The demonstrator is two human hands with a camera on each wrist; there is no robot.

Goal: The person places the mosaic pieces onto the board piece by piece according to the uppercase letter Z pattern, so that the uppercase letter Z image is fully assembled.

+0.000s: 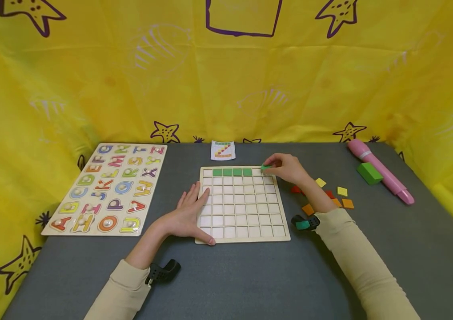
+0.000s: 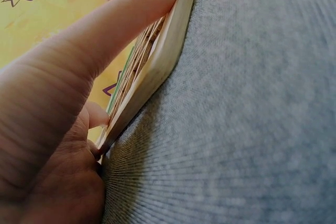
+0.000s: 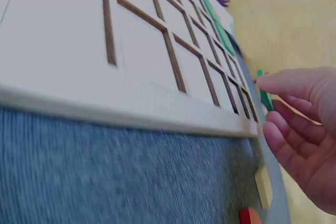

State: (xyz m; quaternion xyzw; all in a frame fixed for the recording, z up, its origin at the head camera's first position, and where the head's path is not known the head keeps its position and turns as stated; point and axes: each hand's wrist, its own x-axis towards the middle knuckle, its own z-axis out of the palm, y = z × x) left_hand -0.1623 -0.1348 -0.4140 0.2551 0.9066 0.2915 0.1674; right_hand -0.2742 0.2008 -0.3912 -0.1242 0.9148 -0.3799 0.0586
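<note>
A wooden grid board (image 1: 250, 240) lies flat on the grey table, with several green square tiles (image 1: 237, 172) set side by side in its far row. My left hand (image 1: 186, 218) rests along the board's left side with fingers spread; its thumb (image 2: 142, 3) touches the near edge. At the far right corner, my right hand (image 1: 289, 169) pinches another green tile (image 3: 265, 92) between thumb and fingers. In the right wrist view this tile is tilted and held just beyond the board's rim. Behind the board lies a small pattern card (image 1: 223, 151) showing coloured squares.
Loose yellow tiles (image 1: 342, 191), orange tiles (image 1: 348, 203) and red tiles lie right of the board, partly under the right forearm. Farther right are a green block (image 1: 369, 173) and a pink microphone-shaped object (image 1: 388, 175). An alphabet puzzle board (image 1: 104, 191) lies at left. Yellow cloth (image 1: 226, 89) hangs behind.
</note>
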